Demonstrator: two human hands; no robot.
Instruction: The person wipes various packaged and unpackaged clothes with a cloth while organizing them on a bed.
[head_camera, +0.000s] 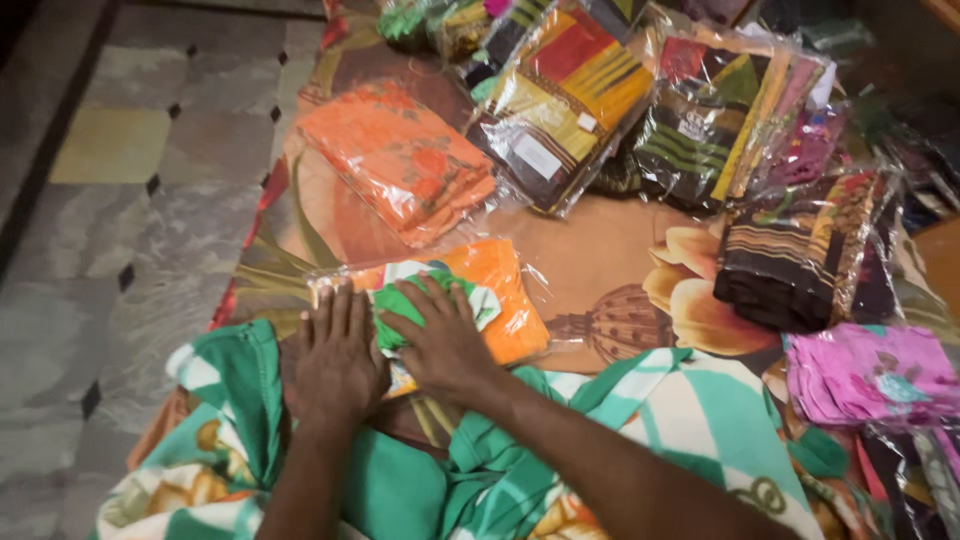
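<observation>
Both my hands press flat on a clear plastic packet (500, 290) holding folded orange and green cloth, lying on a brown floral sheet (590, 250). My left hand (335, 355) lies palm down on the packet's left end, fingers spread a little. My right hand (445, 340) rests beside it, over the green part of the cloth. The near edge of the packet is hidden under my hands. A loose green and white cloth (620, 420) lies bunched under my forearms.
Another orange packet (400, 160) lies further back. Several plastic-wrapped striped cloths (570, 90) are piled at the far side, a dark striped one (795, 250) and a pink one (870, 375) at the right. Tiled floor (110, 200) runs along the left.
</observation>
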